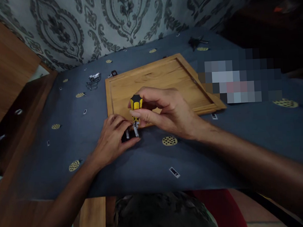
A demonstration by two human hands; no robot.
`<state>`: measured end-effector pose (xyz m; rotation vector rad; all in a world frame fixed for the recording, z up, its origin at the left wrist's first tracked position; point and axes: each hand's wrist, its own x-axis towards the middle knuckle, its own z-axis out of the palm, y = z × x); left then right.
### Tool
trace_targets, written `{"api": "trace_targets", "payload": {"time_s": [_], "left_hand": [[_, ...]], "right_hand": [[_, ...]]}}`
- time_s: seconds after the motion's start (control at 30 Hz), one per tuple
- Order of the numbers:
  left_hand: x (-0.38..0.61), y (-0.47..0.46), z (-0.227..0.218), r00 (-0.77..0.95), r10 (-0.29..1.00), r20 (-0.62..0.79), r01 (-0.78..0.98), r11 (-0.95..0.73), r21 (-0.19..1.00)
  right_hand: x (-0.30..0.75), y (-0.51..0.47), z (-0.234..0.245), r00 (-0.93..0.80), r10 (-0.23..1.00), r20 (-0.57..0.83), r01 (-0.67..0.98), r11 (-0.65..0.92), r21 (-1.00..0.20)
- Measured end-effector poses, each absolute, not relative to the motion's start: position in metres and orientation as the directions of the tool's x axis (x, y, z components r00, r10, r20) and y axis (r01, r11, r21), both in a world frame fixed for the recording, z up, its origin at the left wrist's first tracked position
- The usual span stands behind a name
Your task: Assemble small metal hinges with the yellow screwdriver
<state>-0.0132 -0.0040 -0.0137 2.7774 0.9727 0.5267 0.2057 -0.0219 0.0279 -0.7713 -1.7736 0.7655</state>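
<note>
Slippage is looming: my right hand (169, 113) is clasping the screwdriver (136, 103) in a closed grip, my left hand (112, 140) is pinching the metal fitting (135, 131), which could skid.

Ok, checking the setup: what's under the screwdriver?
Under the screwdriver: a small metal part, held on the blue cloth by the left hand, whose fingers hide most of it.

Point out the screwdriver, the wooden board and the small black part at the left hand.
screwdriver (136, 102): head view, on the yellow and black handle.
wooden board (159, 75): head view, on the bare middle panel.
small black part (124, 138): head view, on its dark body.
</note>
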Motion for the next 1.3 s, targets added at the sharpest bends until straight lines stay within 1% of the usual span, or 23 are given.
{"api": "trace_targets", "payload": {"time_s": [0.23,0.37,0.43,0.53,0.63,0.7,0.9,1.0,1.13,1.3], "left_hand": [[-0.014,-0.004,-0.015,0.722,0.643,0.256,0.584,-0.764,0.274],[-0.014,-0.004,-0.015,0.717,0.641,0.275,0.579,-0.767,0.277],[-0.014,-0.004,-0.014,0.717,0.641,0.273,0.578,-0.767,0.280],[-0.013,-0.004,-0.013,0.720,0.643,0.263,0.580,-0.765,0.282],[-0.013,-0.004,-0.012,0.720,0.643,0.261,0.580,-0.764,0.284],[-0.013,-0.004,-0.012,0.720,0.643,0.262,0.579,-0.764,0.283],[-0.013,-0.004,-0.012,0.730,0.627,0.271,0.568,-0.778,0.268],[-0.013,-0.004,-0.012,0.732,0.619,0.283,0.559,-0.784,0.269],[-0.013,-0.005,-0.012,0.726,0.630,0.276,0.563,-0.775,0.286],[-0.013,-0.005,-0.013,0.724,0.637,0.264,0.571,-0.768,0.290]], "right_hand": [[0.202,-0.023,0.024,-0.183,0.773,0.607,0.322,0.631,-0.706],[0.200,-0.023,0.019,-0.145,0.771,0.620,0.360,0.624,-0.693],[0.199,-0.025,0.020,-0.109,0.756,0.645,0.352,0.636,-0.686],[0.198,-0.032,0.026,0.033,0.755,0.655,0.294,0.620,-0.728],[0.200,-0.035,0.032,0.167,0.784,0.597,0.286,0.541,-0.791],[0.202,-0.032,0.031,0.161,0.790,0.592,0.316,0.527,-0.789],[0.200,-0.024,0.020,0.005,0.800,0.601,0.338,0.564,-0.754],[0.199,-0.025,0.019,-0.003,0.812,0.584,0.354,0.547,-0.759],[0.198,-0.025,0.018,-0.007,0.821,0.570,0.334,0.539,-0.773],[0.199,-0.024,0.017,-0.016,0.805,0.594,0.331,0.564,-0.756]]}}
